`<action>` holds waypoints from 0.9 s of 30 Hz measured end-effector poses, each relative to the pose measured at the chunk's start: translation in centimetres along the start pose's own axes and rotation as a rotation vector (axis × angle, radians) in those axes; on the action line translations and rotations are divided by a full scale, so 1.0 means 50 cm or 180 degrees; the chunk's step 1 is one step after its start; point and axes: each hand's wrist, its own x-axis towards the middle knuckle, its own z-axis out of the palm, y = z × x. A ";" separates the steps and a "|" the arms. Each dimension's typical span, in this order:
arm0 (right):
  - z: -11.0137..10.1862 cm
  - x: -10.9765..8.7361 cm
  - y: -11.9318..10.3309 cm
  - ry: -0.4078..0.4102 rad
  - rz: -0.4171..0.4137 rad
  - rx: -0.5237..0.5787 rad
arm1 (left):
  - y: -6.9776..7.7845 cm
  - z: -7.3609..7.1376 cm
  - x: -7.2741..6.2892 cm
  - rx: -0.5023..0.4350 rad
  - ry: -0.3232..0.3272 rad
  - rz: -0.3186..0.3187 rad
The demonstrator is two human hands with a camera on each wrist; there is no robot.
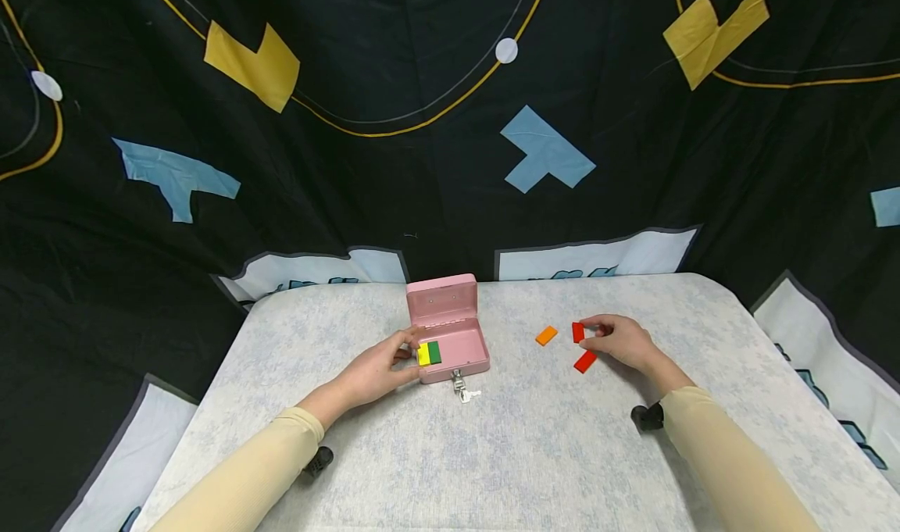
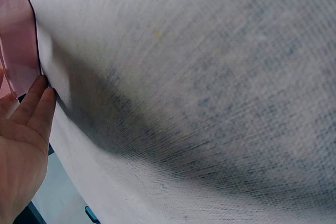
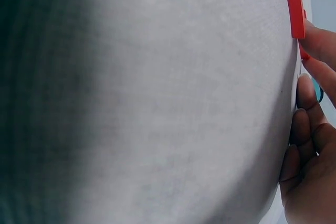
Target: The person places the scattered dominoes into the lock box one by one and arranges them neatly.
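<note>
- Here's the box (image 1: 474, 343), sitting on the table (image 1: 492, 462), its lid (image 1: 441, 298) swung up at 12 o'clock.
- The left hand (image 1: 383, 368) is in at the box's 9 o'clock, clamped round that end: thumb at the front corner, bent fingers farther back along the side.
- Inside the box, over at 9 o'clock, lies the yellow block (image 1: 423, 355), and flush at its 3 o'clock sits the green block (image 1: 434, 352).
- Down at the box's 6 o'clock there's the lock (image 1: 458, 382), with a key (image 1: 468, 395) spilling onto the table.
- Across to 3 o'clock, well apart from the box, and here's the right hand (image 1: 622, 340): thumb and finger pinch the far red block (image 1: 578, 332) by its ends!
- Just beside it, at its 6 o'clock, the near red block (image 1: 585, 361) lies slanted by the thumb; whether the two touch, I can't tell.
- The orange block (image 1: 546, 335) lies at the far red block's 9 o'clock, between it and the box, also slanted.
- Pale sleeves (image 1: 731, 454) run in from 5 and 7 o'clock, and a black curtain (image 1: 422, 196) fills the view at 12.
</note>
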 end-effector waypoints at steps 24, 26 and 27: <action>0.001 -0.005 -0.009 -0.0004 0.0050 -0.0045 | 0.002 -0.001 0.000 -0.0014 0.0027 0.0014; 0.002 -0.004 -0.007 -0.0015 0.0057 -0.0064 | 0.002 -0.001 -0.001 -0.0024 0.0027 0.0028; 0.001 -0.004 -0.006 -0.0020 0.0054 -0.0067 | 0.002 -0.001 -0.001 -0.0029 0.0027 0.0034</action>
